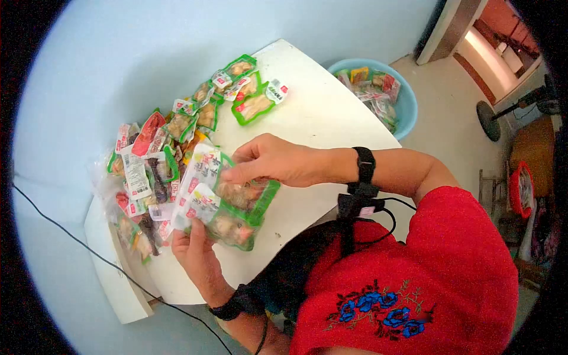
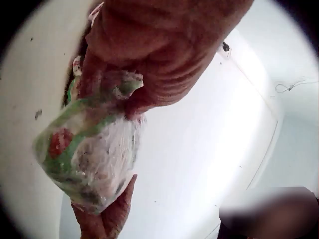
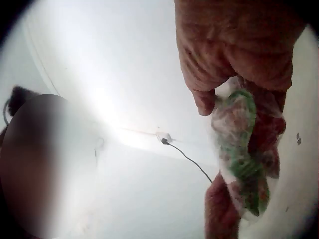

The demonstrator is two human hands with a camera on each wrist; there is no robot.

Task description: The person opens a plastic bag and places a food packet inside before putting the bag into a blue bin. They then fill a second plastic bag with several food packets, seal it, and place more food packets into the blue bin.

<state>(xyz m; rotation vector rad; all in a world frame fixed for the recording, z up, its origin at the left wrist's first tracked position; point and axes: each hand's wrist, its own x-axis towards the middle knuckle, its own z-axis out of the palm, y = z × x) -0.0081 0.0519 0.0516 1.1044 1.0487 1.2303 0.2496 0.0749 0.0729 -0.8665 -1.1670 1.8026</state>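
Note:
Between my hands are two clear plastic food packets (image 1: 234, 204) with green borders and white printed labels, side by side and partly overlapping, above the near part of the table. My left hand (image 1: 198, 257) grips their label end from below, thumb on top. With bent fingers and thumb, my right hand (image 1: 266, 160) pinches the upper packet by its far side. In the left wrist view a crinkled packet (image 2: 99, 154) hangs below the left hand (image 2: 154, 50). Green border and clear film of a packet (image 3: 244, 149) show under the right hand (image 3: 239, 50) in the right wrist view.
A heap of mixed packets (image 1: 151, 160) covers the table's left part, beside the wall. More green-edged packets (image 1: 254, 106) lie toward the far corner of the white table (image 1: 319, 94). On the floor stands a blue basin (image 1: 408, 106) holding packets. A black cable (image 1: 100, 251) crosses at left.

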